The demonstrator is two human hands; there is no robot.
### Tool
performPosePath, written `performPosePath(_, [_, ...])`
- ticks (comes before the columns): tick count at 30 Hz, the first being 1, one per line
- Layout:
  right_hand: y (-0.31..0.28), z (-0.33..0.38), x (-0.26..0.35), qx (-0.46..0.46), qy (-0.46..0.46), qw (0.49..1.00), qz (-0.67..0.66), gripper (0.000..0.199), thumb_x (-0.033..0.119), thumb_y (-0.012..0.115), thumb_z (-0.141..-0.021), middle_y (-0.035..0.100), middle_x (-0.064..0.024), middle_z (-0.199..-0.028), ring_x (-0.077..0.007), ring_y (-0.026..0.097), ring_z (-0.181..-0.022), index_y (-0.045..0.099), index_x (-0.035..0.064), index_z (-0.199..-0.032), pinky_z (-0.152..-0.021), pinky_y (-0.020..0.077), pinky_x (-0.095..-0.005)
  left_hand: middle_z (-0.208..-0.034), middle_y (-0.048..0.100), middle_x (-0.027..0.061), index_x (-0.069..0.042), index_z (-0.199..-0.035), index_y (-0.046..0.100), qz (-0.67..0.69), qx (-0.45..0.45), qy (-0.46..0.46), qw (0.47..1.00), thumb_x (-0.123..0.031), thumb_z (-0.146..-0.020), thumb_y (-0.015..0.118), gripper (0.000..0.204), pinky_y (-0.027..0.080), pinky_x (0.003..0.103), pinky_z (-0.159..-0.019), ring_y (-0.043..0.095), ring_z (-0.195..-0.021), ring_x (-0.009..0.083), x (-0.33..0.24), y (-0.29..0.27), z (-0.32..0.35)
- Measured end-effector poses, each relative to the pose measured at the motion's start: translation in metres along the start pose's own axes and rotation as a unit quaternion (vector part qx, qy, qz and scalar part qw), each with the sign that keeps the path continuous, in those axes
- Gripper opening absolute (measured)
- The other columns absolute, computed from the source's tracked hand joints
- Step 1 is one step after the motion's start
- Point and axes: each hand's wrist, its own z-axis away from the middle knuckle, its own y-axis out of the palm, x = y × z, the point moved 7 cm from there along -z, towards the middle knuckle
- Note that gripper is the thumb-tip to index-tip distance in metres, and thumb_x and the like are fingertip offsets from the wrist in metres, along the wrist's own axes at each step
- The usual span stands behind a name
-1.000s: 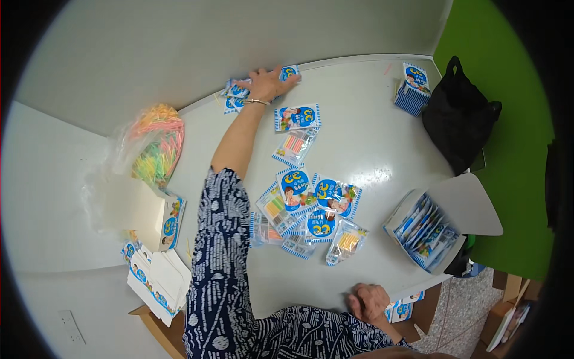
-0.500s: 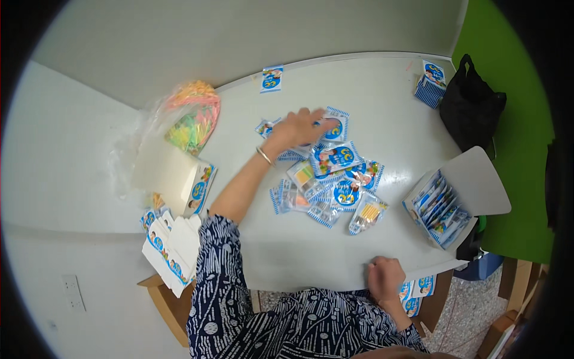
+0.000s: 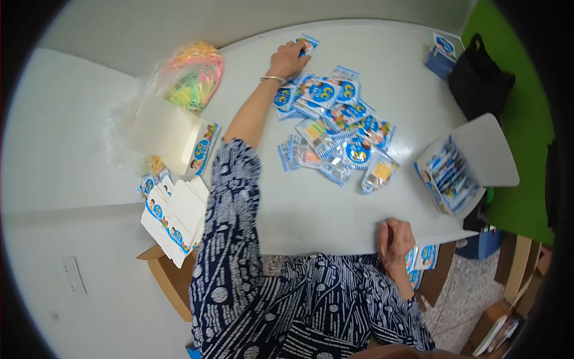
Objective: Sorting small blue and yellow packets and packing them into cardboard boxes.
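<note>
Stretched far forward, my left hand (image 3: 289,60) has its fingers closed over a small blue-and-white packet (image 3: 308,43) near the table's back edge. A loose pile of similar packets (image 3: 348,113) covers the middle of the table. Some lie with a clear side up and show coloured sticks inside, such as the packet with yellow sticks (image 3: 381,172). My right hand (image 3: 396,240) rests at the front edge with its fingers curled in, and I see nothing in it.
On the right stands an open white box (image 3: 434,190) filled with packets, before a black bag (image 3: 480,84) and a packet stack (image 3: 441,63). At left are a clear bag of coloured sticks (image 3: 194,78), an open carton (image 3: 173,140) and flattened cartons (image 3: 179,209).
My left hand has moved from the pile to the lone packet at the back and closed on it. The whole view has shifted, and my right hand stays at the front edge.
</note>
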Motion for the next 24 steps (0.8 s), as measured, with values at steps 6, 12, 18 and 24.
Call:
performPosePath(6, [-0.005, -0.005, -0.004, -0.045, 0.002, 0.999, -0.017, 0.014, -0.002, 0.068, -0.079, 0.060, -0.0110, -0.075, -0.0281, 0.057, -0.065, 0.059, 0.0022, -0.089, -0.058, 0.0463, -0.0354, -0.109, 0.064, 0.0128, -0.006, -0.104, 0.066, 0.118, 0.077, 0.142, 0.980, -0.029, -0.093, 0.058, 0.027, 0.046, 0.038, -0.092, 0.059, -0.104, 0.0296, -0.075, -0.033, 0.087])
performPosePath(12, [-0.009, -0.005, -0.011, -0.020, 0.118, 0.987, -0.105, 0.009, 0.005, 0.067, -0.086, 0.058, -0.0076, -0.069, -0.0163, 0.053, -0.056, 0.059, 0.0028, -0.091, -0.051, 0.0429, -0.0297, -0.105, 0.065, 0.0119, -0.004, -0.107, 0.067, 0.152, 0.073, 0.160, 0.973, -0.027, -0.092, 0.059, 0.028, 0.047, 0.036, -0.090, 0.060, -0.102, 0.0284, -0.081, -0.044, 0.167])
performPosePath(18, [-0.001, -0.035, -0.040, -0.051, 0.166, 0.973, -0.154, 0.022, 0.012, 0.065, -0.091, 0.058, -0.0049, -0.087, -0.0095, 0.051, -0.065, 0.057, 0.0024, -0.109, -0.055, 0.0430, -0.0237, -0.105, 0.067, 0.0130, -0.003, -0.107, 0.068, 0.167, 0.093, 0.130, 0.973, -0.035, -0.087, 0.067, 0.038, 0.050, 0.035, -0.087, 0.064, -0.099, 0.0270, -0.117, -0.084, 0.173])
performPosePath(24, [0.002, -0.056, -0.041, -0.013, 0.056, 0.998, -0.040, 0.045, 0.019, 0.072, -0.084, 0.053, -0.0142, -0.124, -0.0252, 0.058, -0.098, 0.053, 0.0011, -0.121, -0.079, 0.0495, -0.0367, -0.144, 0.042, 0.0185, -0.011, -0.140, 0.045, -0.015, 0.236, 0.227, 0.945, -0.043, -0.075, 0.077, 0.079, 0.039, 0.046, -0.105, 0.043, -0.130, 0.0373, -0.129, -0.083, 0.217])
